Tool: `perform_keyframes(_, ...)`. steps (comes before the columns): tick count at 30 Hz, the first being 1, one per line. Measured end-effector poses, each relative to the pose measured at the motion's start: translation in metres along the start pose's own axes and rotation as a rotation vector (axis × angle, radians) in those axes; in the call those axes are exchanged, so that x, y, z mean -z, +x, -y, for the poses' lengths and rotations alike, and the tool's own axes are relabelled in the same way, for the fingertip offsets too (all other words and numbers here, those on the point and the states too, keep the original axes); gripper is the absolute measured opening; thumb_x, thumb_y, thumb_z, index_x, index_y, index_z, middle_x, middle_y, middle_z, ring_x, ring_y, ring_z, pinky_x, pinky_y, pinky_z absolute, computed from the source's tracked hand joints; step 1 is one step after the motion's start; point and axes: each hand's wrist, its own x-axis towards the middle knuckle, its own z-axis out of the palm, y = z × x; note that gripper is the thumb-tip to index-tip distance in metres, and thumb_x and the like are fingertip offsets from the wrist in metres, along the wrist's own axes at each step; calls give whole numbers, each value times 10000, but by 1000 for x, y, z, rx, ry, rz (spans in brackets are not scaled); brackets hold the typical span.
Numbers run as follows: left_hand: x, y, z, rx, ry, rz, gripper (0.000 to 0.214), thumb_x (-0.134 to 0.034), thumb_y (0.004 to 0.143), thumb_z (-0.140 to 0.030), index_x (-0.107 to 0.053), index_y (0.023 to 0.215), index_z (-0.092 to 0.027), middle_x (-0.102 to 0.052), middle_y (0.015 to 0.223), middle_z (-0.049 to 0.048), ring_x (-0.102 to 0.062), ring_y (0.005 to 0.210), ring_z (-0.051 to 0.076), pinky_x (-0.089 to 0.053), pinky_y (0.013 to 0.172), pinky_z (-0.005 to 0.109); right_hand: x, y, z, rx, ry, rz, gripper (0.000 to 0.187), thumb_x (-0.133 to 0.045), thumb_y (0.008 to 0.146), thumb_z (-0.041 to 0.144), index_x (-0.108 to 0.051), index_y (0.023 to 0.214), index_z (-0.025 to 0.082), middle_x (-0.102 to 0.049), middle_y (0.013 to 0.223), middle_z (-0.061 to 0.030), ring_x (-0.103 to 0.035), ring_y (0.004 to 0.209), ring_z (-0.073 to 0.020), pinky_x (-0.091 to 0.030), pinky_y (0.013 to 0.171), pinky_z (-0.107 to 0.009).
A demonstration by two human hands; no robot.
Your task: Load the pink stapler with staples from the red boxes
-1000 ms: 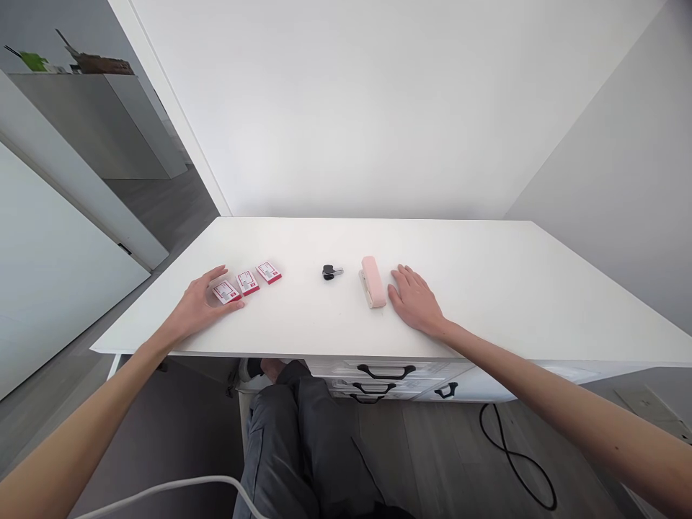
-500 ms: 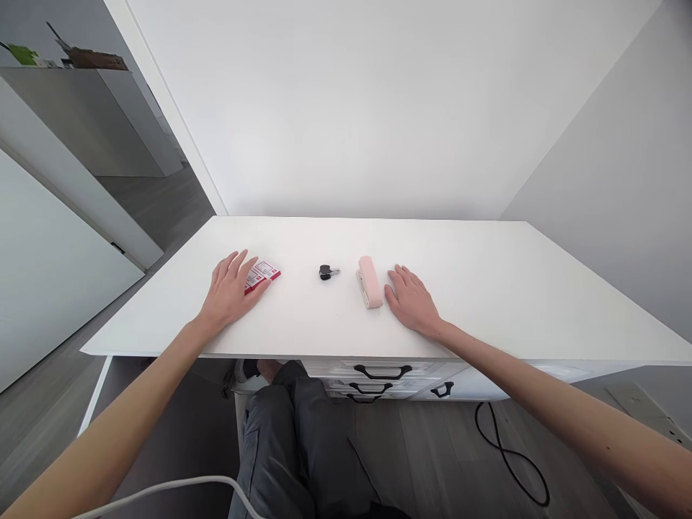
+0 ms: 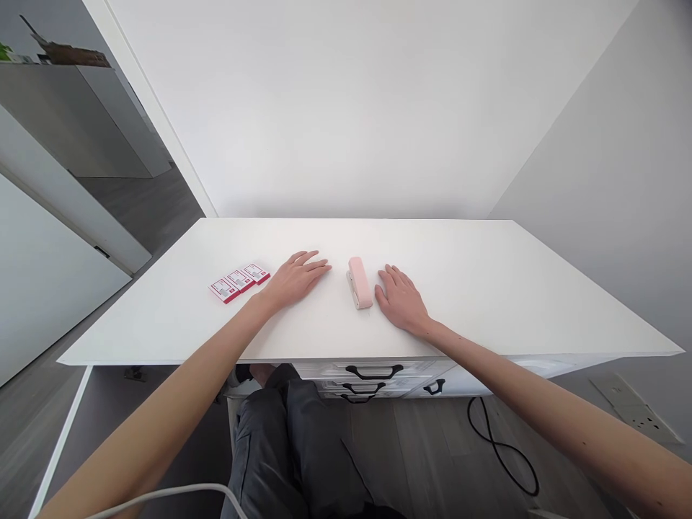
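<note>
1. Left hand [image 3: 300,280]: palm down over the table [image 3: 519,288], left of the stapler [image 3: 361,283], fingers extended and slightly spread, pointing right. The underside is hidden; contact beneath the palm cannot be told.
2. Right hand [image 3: 401,299]: palm down on the table, fingers close together, thumb held apart. The thumb tip lies just beside the stapler's right edge, a narrow gap between.
3. Stapler: pink, between the two hands, its length running roughly front to back. A strip of white surface separates it from the left fingertips.
4. Boxes [image 3: 239,280]: three, white and red, in a diagonal row left of the left hand. The farthest-right box is just beside the left wrist.
5. Edges: both forearms cross the front edge. The rear edge meets the wall [image 3: 346,108]; stapler and boxes sit well inside both.
6. Room: the white surface runs widest from the right hand to the right edge.
</note>
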Motion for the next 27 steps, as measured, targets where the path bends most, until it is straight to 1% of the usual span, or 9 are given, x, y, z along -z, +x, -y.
perform_keyframes(6, -1, -8, 27, 273, 83, -114, 544, -313, 1041, -332, -685, 1395, -152, -682, 1458, 164, -473, 1527, 334, -255, 1303, 558, 3, 0, 2, -1, -5, 12, 580, -318, 1099, 370, -491, 1565, 71, -375, 1740, -182, -282, 1644, -306, -218, 1341, -481)
perform_keyframes(9, 1, -19, 35, 379, 178, -149, 550, -348, 999, -336, -709, 1317, -70, -714, 1352, 234, -487, 1497, 378, -249, 1300, 580, 4, 0, 3, -9, -14, 21, 583, -320, 1100, 364, -484, 1573, 66, -368, 1744, -178, -276, 1647, -308, -215, 1344, -475)
perform_keyframes(12, 0, -29, 40, 461, 270, -166, 550, -363, 977, -344, -726, 1249, -32, -731, 1287, 257, -474, 1495, 412, -238, 1301, 605, 5, -1, 4, -9, -14, 25, 588, -323, 1103, 362, -475, 1582, 58, -365, 1746, -180, -269, 1649, -308, -209, 1347, -471)
perform_keyframes(14, -1, -34, 43, 514, 303, -191, 557, -374, 969, -347, -724, 1239, -9, -724, 1303, 268, -436, 1520, 434, -218, 1305, 629, 6, -1, 4, -7, -7, 24, 587, -323, 1106, 362, -477, 1582, 55, -366, 1744, -184, -267, 1650, -308, -209, 1347, -472)
perform_keyframes(16, -1, -38, 43, 546, 319, -231, 576, -382, 968, -344, -700, 1277, 23, -675, 1399, 287, -379, 1557, 453, -198, 1310, 654, 6, -1, 4, -5, 1, 22, 586, -322, 1108, 363, -480, 1579, 52, -367, 1742, -189, -267, 1650, -312, -212, 1346, -477)
perform_keyframes(18, -1, -41, 39, 526, 302, -266, 584, -390, 977, -326, -658, 1352, 33, -595, 1518, 285, -333, 1589, 448, -194, 1317, 661, 5, -1, 4, -6, 5, 20, 585, -323, 1108, 362, -482, 1578, 52, -365, 1742, -192, -268, 1650, -316, -212, 1345, -477)
perform_keyframes(20, -1, -43, 32, 451, 249, -267, 560, -395, 993, -290, -630, 1410, 2, -550, 1581, 258, -336, 1601, 411, -223, 1325, 641, 4, -1, 3, -6, 11, 19, 582, -331, 1105, 359, -487, 1575, 53, -363, 1742, -195, -272, 1648, -318, -208, 1345, -475)
perform_keyframes(24, -5, -45, 6, 285, 156, -214, 495, -350, 1042, -234, -656, 1397, -73, -583, 1572, 205, -447, 1558, 322, -314, 1324, 542, 1, -1, 1, 6, 40, 7, 579, -340, 1098, 362, -495, 1565, 57, -374, 1735, -203, -274, 1646, -323, -208, 1343, -491)
perform_keyframes(27, -10, -47, -15, 273, 92, -207, 459, -375, 1051, -230, -656, 1398, -121, -611, 1554, 169, -497, 1526, 295, -363, 1304, 511, 1, -2, 0, -9, 114, 0, 574, -330, 1105, 405, -523, 1549, 98, -390, 1731, -182, -268, 1650, -316, -208, 1341, -509)
